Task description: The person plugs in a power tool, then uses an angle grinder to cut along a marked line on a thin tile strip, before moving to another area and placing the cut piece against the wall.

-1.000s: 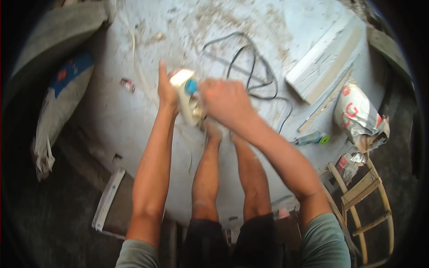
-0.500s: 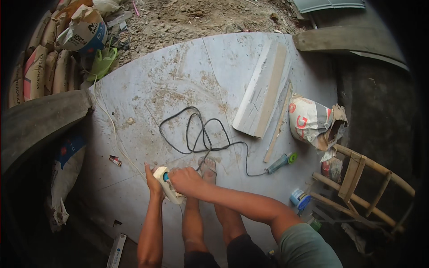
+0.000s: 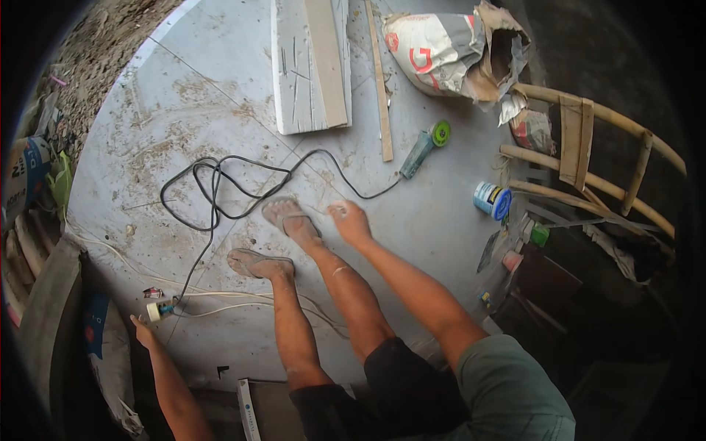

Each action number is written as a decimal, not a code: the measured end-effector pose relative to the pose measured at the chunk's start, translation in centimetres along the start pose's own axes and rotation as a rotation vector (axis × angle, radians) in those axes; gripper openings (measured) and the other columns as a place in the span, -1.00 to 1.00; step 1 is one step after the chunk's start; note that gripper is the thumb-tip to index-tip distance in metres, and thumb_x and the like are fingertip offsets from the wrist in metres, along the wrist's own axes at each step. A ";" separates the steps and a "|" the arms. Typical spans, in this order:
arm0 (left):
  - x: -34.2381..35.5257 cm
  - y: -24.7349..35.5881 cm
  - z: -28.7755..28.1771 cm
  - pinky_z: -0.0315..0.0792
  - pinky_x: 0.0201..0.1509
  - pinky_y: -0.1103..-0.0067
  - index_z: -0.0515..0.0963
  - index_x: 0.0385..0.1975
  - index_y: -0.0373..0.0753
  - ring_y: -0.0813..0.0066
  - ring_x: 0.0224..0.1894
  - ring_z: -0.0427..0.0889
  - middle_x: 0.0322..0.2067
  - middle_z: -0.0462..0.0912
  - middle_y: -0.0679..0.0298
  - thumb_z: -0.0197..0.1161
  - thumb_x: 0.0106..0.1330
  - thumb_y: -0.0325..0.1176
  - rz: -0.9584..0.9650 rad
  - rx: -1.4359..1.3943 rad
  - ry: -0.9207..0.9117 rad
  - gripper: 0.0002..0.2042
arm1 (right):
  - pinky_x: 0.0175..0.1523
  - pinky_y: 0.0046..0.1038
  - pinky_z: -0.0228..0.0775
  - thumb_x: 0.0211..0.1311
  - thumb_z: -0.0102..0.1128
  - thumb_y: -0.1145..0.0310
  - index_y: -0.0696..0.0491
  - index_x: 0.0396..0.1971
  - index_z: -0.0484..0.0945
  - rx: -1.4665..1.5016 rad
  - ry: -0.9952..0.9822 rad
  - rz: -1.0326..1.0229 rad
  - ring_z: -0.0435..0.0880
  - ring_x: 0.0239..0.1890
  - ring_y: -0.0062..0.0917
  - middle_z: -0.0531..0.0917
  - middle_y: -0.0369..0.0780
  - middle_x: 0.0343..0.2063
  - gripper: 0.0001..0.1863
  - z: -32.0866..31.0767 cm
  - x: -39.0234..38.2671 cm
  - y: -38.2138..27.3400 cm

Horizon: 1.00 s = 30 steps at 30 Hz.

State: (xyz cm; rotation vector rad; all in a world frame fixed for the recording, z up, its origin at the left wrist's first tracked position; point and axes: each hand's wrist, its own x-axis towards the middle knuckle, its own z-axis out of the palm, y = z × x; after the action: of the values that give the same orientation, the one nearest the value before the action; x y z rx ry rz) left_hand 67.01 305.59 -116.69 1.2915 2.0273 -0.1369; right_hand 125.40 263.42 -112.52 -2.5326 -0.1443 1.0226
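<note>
A cream extension socket [image 3: 157, 310] lies on the floor at the left, with a teal plug [image 3: 168, 308] at its end. Just below it is my left hand [image 3: 144, 334], a finger stretched out and nothing visible in it. My right hand [image 3: 351, 223] hangs over the floor beside my foot, fingers curled in, with no object showing in them. Ahead and to its right lies a teal angle grinder [image 3: 420, 156] with a green disc [image 3: 440, 133]. Its black cord [image 3: 246, 157] loops across the floor to the plug.
A white slab with a board [image 3: 312, 73] and a thin wooden strip [image 3: 381, 88] lie ahead. A torn paper sack [image 3: 434, 55] stands at far right, near a bamboo ladder [image 3: 577, 140] and a blue-white can [image 3: 491, 201]. Pale cable [image 3: 243, 295] runs by my feet.
My hands have parted: the left let go of the extension socket, now on the floor; the right moved away from the plug. The view has swung right.
</note>
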 end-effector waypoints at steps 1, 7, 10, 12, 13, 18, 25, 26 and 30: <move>-0.4 -0.1 2.8 0.44 0.23 0.37 0.58 0.20 -0.34 0.16 0.13 0.65 0.14 0.65 0.02 -0.09 0.49 0.29 0.114 0.173 -0.034 -0.26 | 0.09 -0.21 0.51 0.27 0.34 0.05 0.11 -0.13 0.69 -0.081 0.056 0.090 0.70 -0.02 -0.10 0.73 0.00 -0.10 -0.59 -2.2 1.8 5.0; -4.8 3.5 11.2 0.36 0.35 0.35 0.56 0.20 -0.34 0.05 0.26 0.54 0.20 0.60 -0.02 0.11 0.52 -0.12 0.506 0.468 0.266 -0.55 | 0.16 -0.18 0.50 0.07 0.49 -0.03 0.14 -0.01 0.63 -0.338 0.281 0.312 0.66 0.06 -0.11 0.69 0.04 -0.04 -0.38 -8.1 11.1 19.3; -15.8 17.1 22.1 0.35 0.36 0.31 0.55 0.20 -0.33 0.02 0.25 0.54 0.19 0.60 -0.01 0.29 0.42 -0.31 0.808 0.433 0.182 -0.60 | 0.31 -0.20 0.42 -0.09 0.59 -0.09 0.22 0.23 0.44 -0.251 0.279 0.489 0.57 0.22 -0.08 0.58 0.10 0.14 -0.04 -12.3 15.2 22.4; -20.1 23.9 28.6 0.34 0.37 0.28 0.55 0.20 -0.31 0.05 0.29 0.51 0.20 0.58 -0.01 0.34 0.34 -0.46 1.029 0.291 -0.089 -0.59 | 0.38 -0.22 0.37 -0.15 0.62 -0.11 0.29 0.36 0.25 -0.239 0.372 0.539 0.49 0.31 -0.06 0.48 0.13 0.25 0.16 -13.7 19.3 23.9; -22.9 27.1 32.2 0.34 0.37 0.27 0.54 0.21 -0.26 0.06 0.30 0.50 0.22 0.56 0.02 0.35 0.32 -0.46 1.087 0.248 -0.277 -0.57 | 0.40 -0.23 0.35 -0.16 0.62 -0.11 0.33 0.41 0.15 -0.236 0.416 0.555 0.45 0.35 -0.05 0.43 0.14 0.30 0.25 -14.7 20.9 24.8; -27.7 33.0 45.4 0.34 0.39 0.23 0.55 0.18 -0.17 0.08 0.24 0.50 0.14 0.56 0.12 0.41 0.26 -0.27 1.277 0.455 -0.460 -0.53 | 0.37 -0.23 0.40 -0.18 0.65 -0.10 0.36 0.39 0.11 -0.007 0.416 0.685 0.46 0.34 -0.05 0.40 0.19 0.30 0.28 -15.2 26.6 26.5; -24.4 30.6 47.1 0.34 0.25 0.14 0.56 -0.18 -0.14 0.14 -0.01 0.59 -0.12 0.64 0.20 0.34 0.16 -0.24 1.326 1.021 -0.357 -0.74 | 0.30 -0.22 0.44 -0.06 0.56 0.11 0.34 0.28 0.27 0.162 0.458 0.746 0.55 0.23 -0.08 0.50 0.13 0.20 -0.02 -14.7 25.6 25.4; -22.9 29.8 45.0 0.34 0.20 0.14 0.53 -0.23 -0.14 0.14 -0.08 0.60 -0.20 0.65 0.20 0.30 0.16 -0.29 1.226 1.076 -0.379 -0.79 | 0.24 -0.22 0.46 -0.04 0.52 0.15 0.32 0.21 0.33 0.328 0.483 0.683 0.59 0.16 -0.11 0.55 0.09 0.12 -0.13 -13.4 23.9 23.6; -19.0 26.7 36.3 0.41 -0.01 0.19 0.51 -0.30 -0.11 0.15 -0.21 0.69 -0.35 0.71 0.23 0.25 0.12 -0.35 1.197 1.165 -0.397 -0.85 | -0.02 -0.31 0.50 0.10 0.36 0.31 0.22 0.03 0.45 0.451 0.615 0.386 0.65 -0.17 -0.35 0.62 -0.10 -0.13 -0.48 -13.9 16.6 22.3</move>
State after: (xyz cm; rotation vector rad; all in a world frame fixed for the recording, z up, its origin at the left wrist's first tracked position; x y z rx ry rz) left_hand 112.19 288.43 -124.35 2.6442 0.4602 -0.9710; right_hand 145.76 242.48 -123.24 -2.3552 0.6885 0.2927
